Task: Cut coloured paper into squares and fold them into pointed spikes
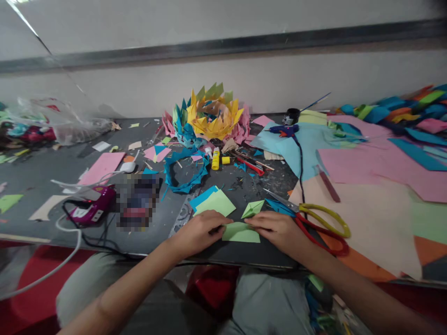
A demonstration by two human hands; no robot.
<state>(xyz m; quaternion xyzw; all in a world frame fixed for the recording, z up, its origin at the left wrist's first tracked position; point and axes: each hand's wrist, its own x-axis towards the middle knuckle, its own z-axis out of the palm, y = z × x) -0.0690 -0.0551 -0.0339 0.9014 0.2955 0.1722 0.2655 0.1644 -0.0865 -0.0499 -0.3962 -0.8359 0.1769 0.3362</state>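
A light green sheet of paper [240, 234], seemingly folded, lies at the table's front edge. My left hand [203, 232] pinches its upper left corner, fingers closed. At the upper right corner, my right hand [278, 230] grips the same paper between thumb and fingers. Just beyond the right hand rests a small folded green paper piece [253, 209], near a blue folded piece [280, 207]. Past the left hand lies a green square sheet [217, 203] over blue paper [201, 197]. Scissors [321, 218] with yellow and red handles lie open beside the right hand.
A blue paper ring [186, 186], yellow glue stick [215, 159] and pointed paper crowns [213, 118] stand farther back. A glue gun [284, 130] trails a black cord at right. Left are a pink power strip [92, 204], cables and a blurred phone-like object [138, 202]. Coloured sheets [363, 218] cover the right.
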